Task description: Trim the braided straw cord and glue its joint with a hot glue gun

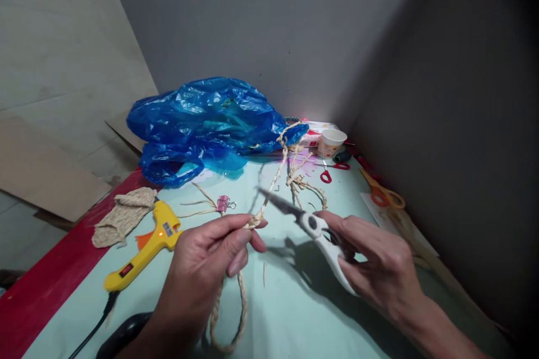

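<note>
Between the thumb and fingers of my left hand (219,255) is a braided straw cord (274,185). One stretch of it runs up and away toward the blue bag, and a loop hangs below the hand to the table. My right hand (379,263) is wrapped around the white handles of a pair of scissors (312,224). Their dark blades point up and left, close to the cord just beyond my left fingertips. Whether the blades touch the cord I cannot tell. A pink binder clip (223,203) grips loose straw strands behind my left hand.
A yellow glue gun (162,230) and a woven straw piece (126,216) lie at left. Behind are a blue plastic bag (210,118), a paper cup (332,143) and red-handled scissors (326,175). Orange scissors (383,193) lie at right. Grey walls (286,39) border the table.
</note>
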`<state>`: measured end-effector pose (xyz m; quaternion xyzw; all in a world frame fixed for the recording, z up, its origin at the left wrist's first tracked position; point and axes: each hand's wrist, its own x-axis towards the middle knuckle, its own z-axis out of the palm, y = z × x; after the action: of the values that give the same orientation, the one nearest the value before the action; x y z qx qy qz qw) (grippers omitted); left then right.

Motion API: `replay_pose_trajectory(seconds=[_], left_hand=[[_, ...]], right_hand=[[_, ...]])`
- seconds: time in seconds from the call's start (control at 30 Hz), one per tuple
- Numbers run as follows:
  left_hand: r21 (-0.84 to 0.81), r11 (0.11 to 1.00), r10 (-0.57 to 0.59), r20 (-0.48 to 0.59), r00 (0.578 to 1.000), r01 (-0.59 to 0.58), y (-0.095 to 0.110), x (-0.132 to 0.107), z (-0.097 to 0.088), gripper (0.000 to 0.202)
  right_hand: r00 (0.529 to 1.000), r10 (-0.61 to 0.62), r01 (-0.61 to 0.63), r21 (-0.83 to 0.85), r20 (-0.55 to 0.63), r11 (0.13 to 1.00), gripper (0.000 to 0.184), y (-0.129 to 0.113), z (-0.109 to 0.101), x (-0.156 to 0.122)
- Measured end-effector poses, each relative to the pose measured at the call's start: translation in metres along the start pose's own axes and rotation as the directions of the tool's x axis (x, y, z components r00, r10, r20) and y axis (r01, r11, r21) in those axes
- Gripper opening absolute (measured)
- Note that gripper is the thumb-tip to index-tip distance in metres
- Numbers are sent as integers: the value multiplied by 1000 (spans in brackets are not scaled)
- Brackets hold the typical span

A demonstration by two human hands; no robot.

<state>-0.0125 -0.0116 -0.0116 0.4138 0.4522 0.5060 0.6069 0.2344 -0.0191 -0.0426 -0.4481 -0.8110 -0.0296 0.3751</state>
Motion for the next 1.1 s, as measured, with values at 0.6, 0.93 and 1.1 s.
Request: replay_pose_trajectory(seconds=[0.6, 0.93, 1.1], left_hand=[[-52, 992, -111, 69, 991, 114, 1, 2, -2, 13], [10, 981, -192, 30, 981, 192, -4, 2, 9, 19], [67, 978, -205, 116, 972, 198, -4, -1, 11, 20]], right_hand=[[867, 493, -496, 248, 80, 832, 29, 2, 9, -1], [733, 630, -644, 560, 257, 521, 36, -27, 20, 21], [721, 562, -578, 800, 406, 163, 46, -54, 33, 58]])
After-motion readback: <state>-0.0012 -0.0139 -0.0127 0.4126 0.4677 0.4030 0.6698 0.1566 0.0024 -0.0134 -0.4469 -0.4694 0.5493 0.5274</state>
